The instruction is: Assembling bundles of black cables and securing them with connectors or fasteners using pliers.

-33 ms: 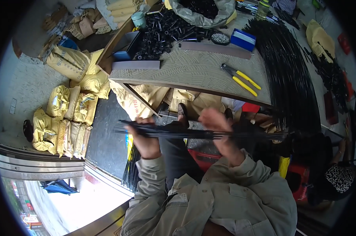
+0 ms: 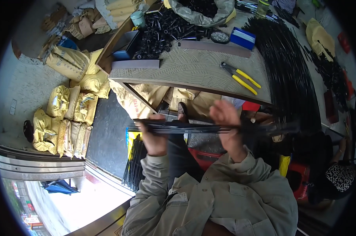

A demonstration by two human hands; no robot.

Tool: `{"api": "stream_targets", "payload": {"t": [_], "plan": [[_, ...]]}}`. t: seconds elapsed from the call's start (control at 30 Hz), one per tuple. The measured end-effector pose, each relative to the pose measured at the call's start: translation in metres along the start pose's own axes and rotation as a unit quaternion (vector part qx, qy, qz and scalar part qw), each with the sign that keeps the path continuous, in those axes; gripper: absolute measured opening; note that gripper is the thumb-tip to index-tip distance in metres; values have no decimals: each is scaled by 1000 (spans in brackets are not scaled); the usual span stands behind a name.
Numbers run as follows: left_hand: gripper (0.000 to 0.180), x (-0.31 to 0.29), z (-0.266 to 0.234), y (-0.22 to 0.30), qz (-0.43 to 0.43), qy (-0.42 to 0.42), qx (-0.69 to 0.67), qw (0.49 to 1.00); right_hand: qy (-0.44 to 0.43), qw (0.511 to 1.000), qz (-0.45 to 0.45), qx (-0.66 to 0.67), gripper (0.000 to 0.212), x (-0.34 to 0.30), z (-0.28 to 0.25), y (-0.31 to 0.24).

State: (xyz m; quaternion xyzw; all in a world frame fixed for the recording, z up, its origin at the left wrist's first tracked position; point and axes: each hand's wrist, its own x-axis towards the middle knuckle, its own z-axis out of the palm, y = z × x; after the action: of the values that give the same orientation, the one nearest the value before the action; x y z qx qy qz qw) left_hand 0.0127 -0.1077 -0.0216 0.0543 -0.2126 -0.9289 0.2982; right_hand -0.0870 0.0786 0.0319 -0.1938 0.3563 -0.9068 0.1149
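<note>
A bundle of thin black rods [image 2: 193,129] stretches crosswise in front of my body, its right end blurred by motion. My left hand [image 2: 154,137] is closed around it near its left end. My right hand [image 2: 228,128] is against the bundle farther right, with the palm turned to the rods and the fingers stretched up and open, slightly smeared. More black rods [image 2: 134,163] stand below my left hand, beside a yellow and blue wrapper. Beyond my hands, yellow-handled cutters [image 2: 244,80] lie on the worktable [image 2: 197,70].
A long heap of black rods [image 2: 292,74] covers the table's right side. Black tubular parts [image 2: 166,29], a blue box [image 2: 242,38] and a dish of small metal pieces [image 2: 220,37] sit farther back. Yellow sacks [image 2: 60,100] are stacked at left. A person's arm [image 2: 340,149] shows at right.
My left hand and the rod bundle have shifted to the right. My right hand has also moved a little right, its fingers still stretched out.
</note>
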Motion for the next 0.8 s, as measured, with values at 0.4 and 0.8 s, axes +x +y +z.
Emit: {"api": "stream_targets", "payload": {"t": [0.4,0.8], "plan": [[36,-12,87,-27,40,-157,356,920,-282,855,268,-344,23,-17,-70,77],[15,-20,97,-48,109,-19,339,934,-115,967,174,-148,25,19,7,2]]}}
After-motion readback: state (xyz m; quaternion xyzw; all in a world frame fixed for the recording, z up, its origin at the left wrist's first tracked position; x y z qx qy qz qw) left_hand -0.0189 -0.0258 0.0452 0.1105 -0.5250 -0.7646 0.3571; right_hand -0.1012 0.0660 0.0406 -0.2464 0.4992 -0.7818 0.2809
